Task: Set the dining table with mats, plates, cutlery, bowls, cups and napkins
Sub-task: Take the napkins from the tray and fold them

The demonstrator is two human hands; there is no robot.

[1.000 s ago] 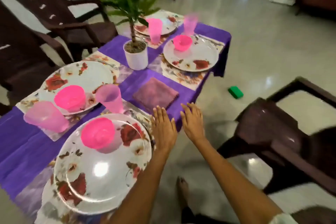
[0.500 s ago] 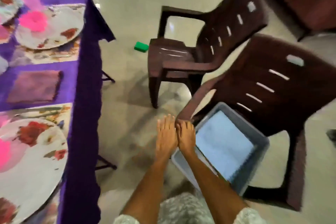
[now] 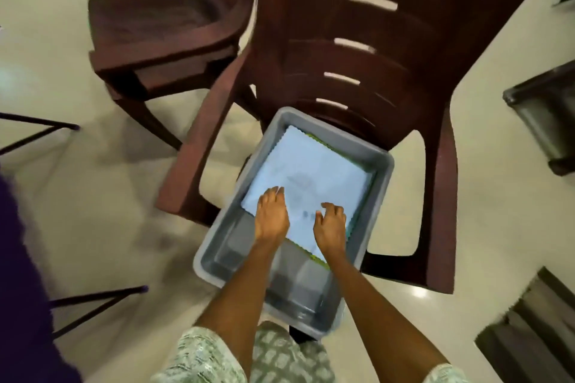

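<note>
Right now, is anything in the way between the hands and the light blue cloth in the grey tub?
Nothing visible is. The left hand and right hand are already over the light blue cloth, inside the grey tub on the brown chair. Whether fingers touch the cloth is unclear.

short pale green patterned sleeves [image 3: 202, 354], bare forearms.

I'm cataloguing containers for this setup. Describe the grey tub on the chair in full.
The grey tub is a rectangular, plastic-looking bin with rounded corners and a rolled rim. It sits tilted on the brown chair seat, its near end overhanging. Inside lies a pale blue cloth over something green-edged. The left hand and right hand reach in over the cloth.
</note>
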